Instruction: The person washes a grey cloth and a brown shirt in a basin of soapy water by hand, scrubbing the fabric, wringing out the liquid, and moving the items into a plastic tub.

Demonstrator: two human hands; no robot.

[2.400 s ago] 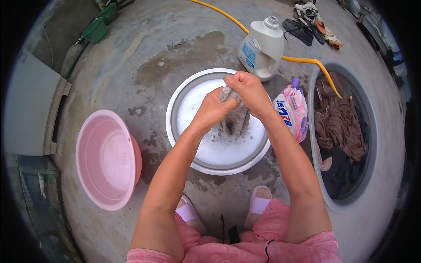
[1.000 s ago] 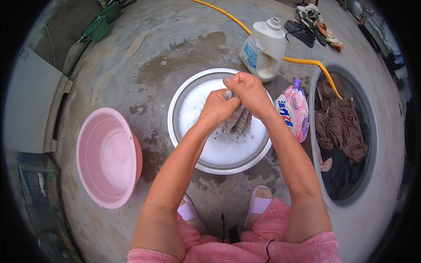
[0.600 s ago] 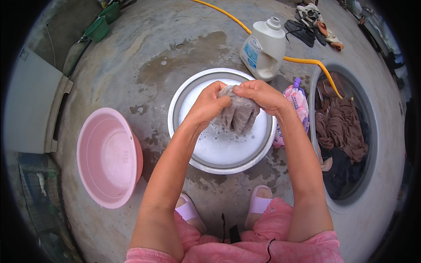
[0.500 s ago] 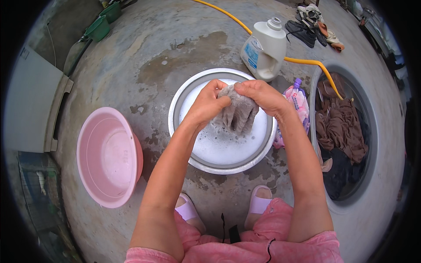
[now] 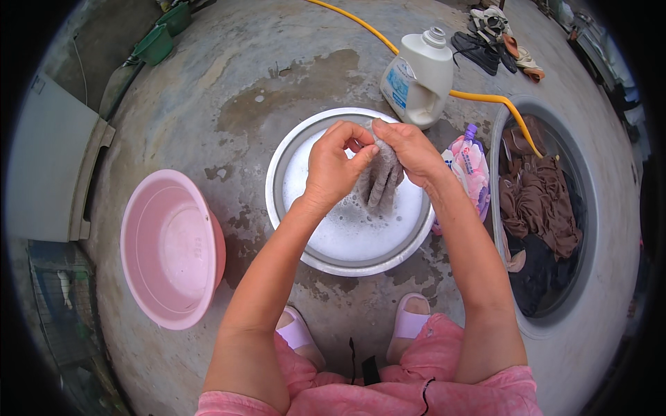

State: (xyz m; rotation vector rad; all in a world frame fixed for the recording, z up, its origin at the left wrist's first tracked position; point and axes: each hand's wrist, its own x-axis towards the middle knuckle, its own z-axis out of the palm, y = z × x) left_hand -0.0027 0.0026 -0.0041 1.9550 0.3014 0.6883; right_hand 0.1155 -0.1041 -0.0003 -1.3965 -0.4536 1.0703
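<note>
A wet grey cloth (image 5: 379, 182) hangs over a round metal basin (image 5: 281, 170) filled with white soapy water. My left hand (image 5: 334, 165) pinches the cloth's top edge from the left. My right hand (image 5: 407, 147) grips the same edge from the right, fingertips nearly meeting the left hand's. The cloth's lower end reaches down to the foam.
A pink plastic basin (image 5: 170, 248) stands to the left on wet concrete. Behind the metal basin are a white detergent jug (image 5: 418, 78), a pink refill pouch (image 5: 469, 170) and a yellow hose (image 5: 485, 97). A big tub (image 5: 610, 229) of dark clothes is at the right. Sandals (image 5: 489, 35) lie far back.
The hands lifted the cloth out of the foam and spread it a little, then brought it together again at its top edge above the basin.
</note>
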